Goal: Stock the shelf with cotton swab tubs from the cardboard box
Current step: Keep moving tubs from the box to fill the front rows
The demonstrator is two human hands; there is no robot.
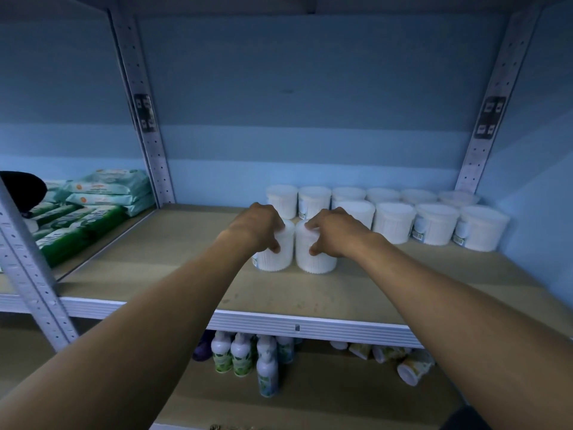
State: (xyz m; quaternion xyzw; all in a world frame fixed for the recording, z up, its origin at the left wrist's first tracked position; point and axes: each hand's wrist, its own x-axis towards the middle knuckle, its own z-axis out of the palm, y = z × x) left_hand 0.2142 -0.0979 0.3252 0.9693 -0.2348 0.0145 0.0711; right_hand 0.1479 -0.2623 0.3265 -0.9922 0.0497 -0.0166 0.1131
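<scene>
two bare arms reach onto a wooden shelf (148, 268). the left hand (259, 228) is wrapped over the top of one white cotton swab tub (277, 259), and the right hand (333, 232) over a second tub (316, 259) — the two stand upright, side by side and nearly touching, mid-shelf. at 1 to 2 o'clock, two rows of stocked tubs (393, 223) line the blue back wall. at 9 o'clock, past a metal upright (145, 128), lie green wipe packs (93, 209). at 6 o'clock, on the shelf below, stand spray bottles (266, 367) — small cups (412, 366) lie tipped beside them.
</scene>
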